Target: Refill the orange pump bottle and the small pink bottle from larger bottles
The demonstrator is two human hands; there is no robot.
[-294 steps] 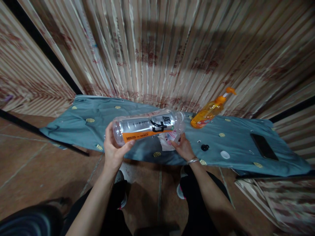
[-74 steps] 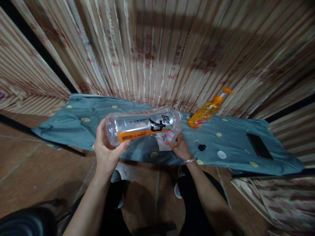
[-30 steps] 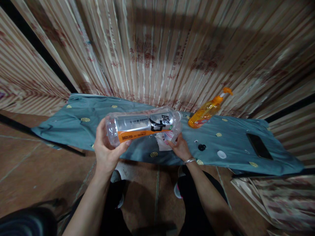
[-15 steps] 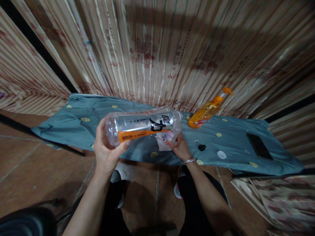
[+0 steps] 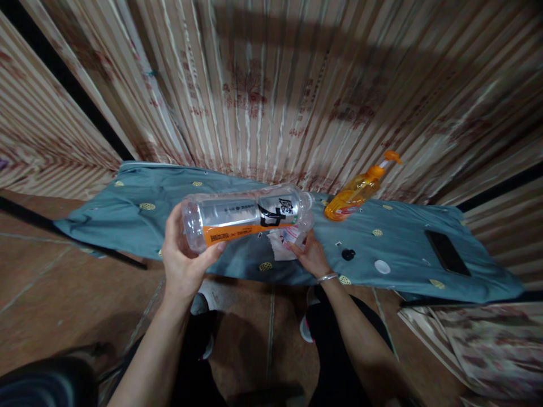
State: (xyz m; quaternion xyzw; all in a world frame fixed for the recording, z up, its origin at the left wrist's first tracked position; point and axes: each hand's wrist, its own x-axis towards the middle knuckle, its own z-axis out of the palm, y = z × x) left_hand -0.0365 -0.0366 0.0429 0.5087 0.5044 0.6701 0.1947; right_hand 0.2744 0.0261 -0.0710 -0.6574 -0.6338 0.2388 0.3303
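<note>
A large clear plastic bottle [image 5: 241, 212] with a silver, black and orange label lies sideways in the air, its base to the left. My left hand [image 5: 184, 254] is wrapped around the base end, thumb across the label's lower edge. At the neck end is my right hand [image 5: 311, 254], its fingers closed around the bottle's underside and partly hidden by it. A bracelet circles that wrist. Beneath the bottle, beside my right thumb, shows a white printed packet [image 5: 280, 249] with a jagged edge; whether the thumb touches it I cannot tell.
On the blue-green cloth [image 5: 229, 254] stand an orange pump bottle [image 5: 354, 195], a small black object [image 5: 348, 255], a white round disc [image 5: 382, 267] and a dark phone [image 5: 447, 252]. A striped curtain [image 5: 271, 102] hangs behind. Dark poles [image 5: 68, 79] frame the cloth.
</note>
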